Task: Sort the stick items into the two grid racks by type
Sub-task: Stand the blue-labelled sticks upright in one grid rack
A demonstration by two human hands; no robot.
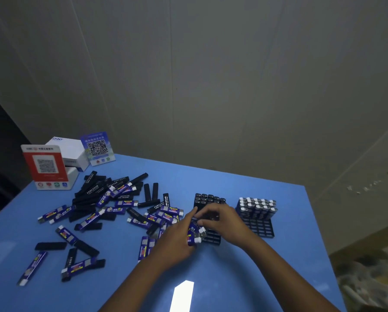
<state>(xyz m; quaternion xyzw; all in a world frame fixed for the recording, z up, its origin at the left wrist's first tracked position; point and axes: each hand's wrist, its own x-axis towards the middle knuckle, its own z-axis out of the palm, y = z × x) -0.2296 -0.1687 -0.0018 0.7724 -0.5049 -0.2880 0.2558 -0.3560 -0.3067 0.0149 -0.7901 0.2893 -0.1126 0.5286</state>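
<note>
- Holding a small bunch of blue-labelled sticks (196, 233), the left hand (177, 242) grips them just in front of the left rack (212, 238).
- Fingers curled, the right hand (220, 218) hovers over that rack; whether it pinches a stick I cannot tell.
- Next, I judge, each stick needs standing upright in a free cell.
- Two racks: the left holds black sticks (208, 199), the right rack (261, 228) silver-capped ones.
- Dozens lie loose on the tabletop (244, 278), too many to count.

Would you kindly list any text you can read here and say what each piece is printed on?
"CHNT": on the white box.
Red QR sign: header characters too blurred to read.
Blue QR sign: text too blurred.
Black sticks and blue sticks: printing too small to read.
</note>
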